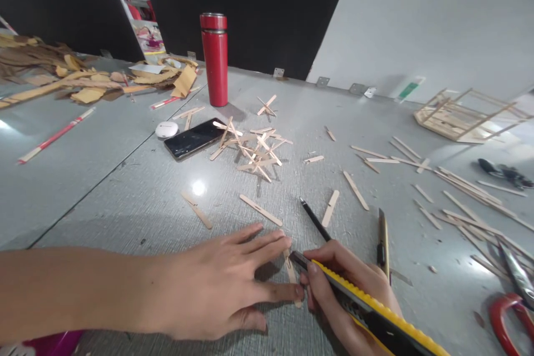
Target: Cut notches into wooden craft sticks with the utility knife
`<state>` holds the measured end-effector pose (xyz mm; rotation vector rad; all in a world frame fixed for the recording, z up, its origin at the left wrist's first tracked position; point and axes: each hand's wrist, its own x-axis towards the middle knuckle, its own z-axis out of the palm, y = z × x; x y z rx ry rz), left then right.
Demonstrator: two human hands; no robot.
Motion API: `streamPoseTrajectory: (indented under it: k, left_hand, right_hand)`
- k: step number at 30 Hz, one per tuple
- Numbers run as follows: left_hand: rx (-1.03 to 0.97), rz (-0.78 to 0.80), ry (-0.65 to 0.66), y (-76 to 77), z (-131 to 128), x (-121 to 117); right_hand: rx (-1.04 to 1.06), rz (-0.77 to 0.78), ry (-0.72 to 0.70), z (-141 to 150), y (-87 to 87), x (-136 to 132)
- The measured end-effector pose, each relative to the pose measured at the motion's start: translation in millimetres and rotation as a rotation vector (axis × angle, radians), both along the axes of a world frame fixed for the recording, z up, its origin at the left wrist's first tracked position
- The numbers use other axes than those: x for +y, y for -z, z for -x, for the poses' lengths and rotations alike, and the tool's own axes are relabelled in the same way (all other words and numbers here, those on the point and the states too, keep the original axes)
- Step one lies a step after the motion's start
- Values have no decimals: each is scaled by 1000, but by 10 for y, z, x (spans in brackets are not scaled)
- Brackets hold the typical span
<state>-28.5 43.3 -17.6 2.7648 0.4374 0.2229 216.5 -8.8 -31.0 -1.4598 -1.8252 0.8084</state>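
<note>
My left hand [225, 283] lies flat on the grey table, fingers stretched out, pressing down a small wooden stick piece [290, 272]. My right hand [346, 289] is wrapped round a yellow and black utility knife [367, 311]; its blade tip rests on that stick beside my left fingertips. A black pen [315, 219] lies just beyond the hands, and a second, dark cutter [382, 242] lies to the right of my right hand.
Loose wooden sticks [254, 150] lie scattered in a pile mid-table and to the right. A phone [194, 138], white round case [166, 129] and red flask [215, 61] stand behind. A stick frame [463, 114] is far right; red-handled scissors [511, 300] near right; cardboard scraps [87, 80] far left.
</note>
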Motion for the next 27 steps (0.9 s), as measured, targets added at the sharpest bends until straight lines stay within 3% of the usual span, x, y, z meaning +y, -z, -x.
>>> streamPoseTrajectory:
  k: [16, 27]
  left_hand:
    - [101, -60, 40, -7, -20, 13]
    - [54, -35, 27, -28, -19, 22]
  right_hand:
    - [-19, -27, 1, 42, 18, 0]
    - [-86, -148, 48, 170, -172, 111]
